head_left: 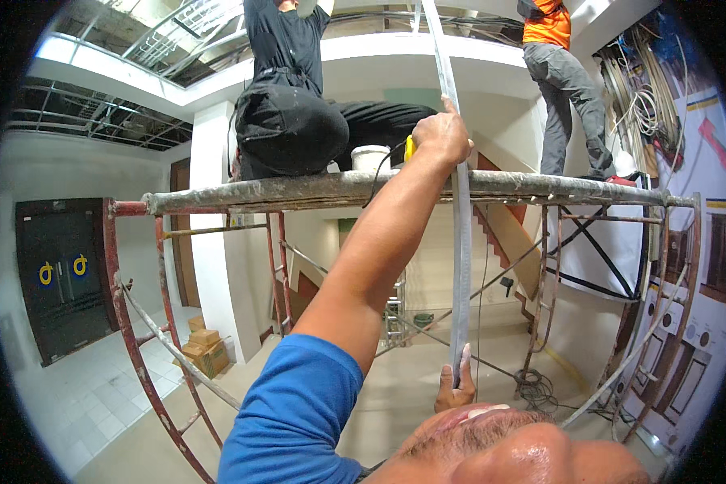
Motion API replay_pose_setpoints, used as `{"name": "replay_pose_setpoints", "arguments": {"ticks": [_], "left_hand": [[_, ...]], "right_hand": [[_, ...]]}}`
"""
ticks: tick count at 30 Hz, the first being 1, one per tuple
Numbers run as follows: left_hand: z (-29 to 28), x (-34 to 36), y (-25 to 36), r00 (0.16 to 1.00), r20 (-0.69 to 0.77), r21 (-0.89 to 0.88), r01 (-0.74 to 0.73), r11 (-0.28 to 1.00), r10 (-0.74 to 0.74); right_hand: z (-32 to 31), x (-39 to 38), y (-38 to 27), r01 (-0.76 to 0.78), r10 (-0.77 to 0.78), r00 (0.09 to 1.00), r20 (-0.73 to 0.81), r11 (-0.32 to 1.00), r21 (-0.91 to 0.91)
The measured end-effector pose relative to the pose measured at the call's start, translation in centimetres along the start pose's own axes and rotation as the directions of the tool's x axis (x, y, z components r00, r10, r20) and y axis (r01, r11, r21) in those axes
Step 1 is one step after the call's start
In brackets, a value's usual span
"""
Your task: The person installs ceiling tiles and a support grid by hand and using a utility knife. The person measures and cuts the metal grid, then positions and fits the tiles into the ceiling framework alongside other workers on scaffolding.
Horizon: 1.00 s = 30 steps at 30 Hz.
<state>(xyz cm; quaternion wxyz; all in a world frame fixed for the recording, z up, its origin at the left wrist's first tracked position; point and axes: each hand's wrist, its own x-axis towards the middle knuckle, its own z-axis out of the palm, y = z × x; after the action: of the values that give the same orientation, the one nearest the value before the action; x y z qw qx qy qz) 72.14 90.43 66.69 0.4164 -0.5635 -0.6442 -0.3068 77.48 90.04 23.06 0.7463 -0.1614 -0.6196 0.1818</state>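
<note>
Both our hands are on a long, silver-grey metal channel (461, 266), which stands close to upright just in front of the near edge of the scaffold platform (298, 194). Its long axis crosses the platform's length almost squarely, with the upper part leaning slightly left as it rises out of view above the platform; its far end we cannot see.

Our left hand (444, 139) is the higher one, just above the platform's edge, with the arm stretched up to it. Its fingers wrap the channel, the index finger pointing up along the metal. Our right hand (457, 393) is well below the platform, and nearer to us, with the channel's lower end between thumb and fingers; its wrist is hidden, so we cannot tell how firmly it grips. From the left grip, then, the channel runs both ways: up past the platform and down to the right hand, nearly in one line.

On the platform, left of the channel, sit a white bucket (370, 159) and, just beside our left hand, a yellow object (410, 148) mostly covered by it; we cannot tell whether they touch. A co-worker in dark clothes (286, 105) crouches on the platform's left part, and another in an orange top (550, 31) stands towards its right end.
</note>
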Motion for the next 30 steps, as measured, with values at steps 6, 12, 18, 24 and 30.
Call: {"name": "replay_pose_setpoints", "arguments": {"ticks": [6,12,18,24,30], "left_hand": [[0.2,0.7,-0.1,0.999,0.032,0.030,0.043,0.999,-0.044],[0.1,0.8,-0.6,0.999,0.022,0.049,0.043,0.998,-0.044],[0.3,0.7,-0.2,0.999,0.015,0.072,0.028,0.997,-0.029],[0.1,0.7,-0.5,0.999,0.001,0.055,0.034,0.998,-0.034],[-0.1,0.3,-0.3,1.000,-0.006,0.065,0.022,0.998,-0.022]], "right_hand": [[0.3,-0.4,0.8,-0.165,0.151,0.984,0.092,0.972,0.168],[0.0,0.0,0.1,-0.247,0.220,0.959,0.179,0.958,0.147],[0.6,-0.2,1.0,-0.149,0.138,0.985,0.108,0.983,0.108],[0.6,-0.4,1.4,-0.186,0.170,0.973,0.158,0.979,0.087],[0.8,-0.3,1.3,-0.058,0.050,0.995,0.084,0.995,0.087]]}}
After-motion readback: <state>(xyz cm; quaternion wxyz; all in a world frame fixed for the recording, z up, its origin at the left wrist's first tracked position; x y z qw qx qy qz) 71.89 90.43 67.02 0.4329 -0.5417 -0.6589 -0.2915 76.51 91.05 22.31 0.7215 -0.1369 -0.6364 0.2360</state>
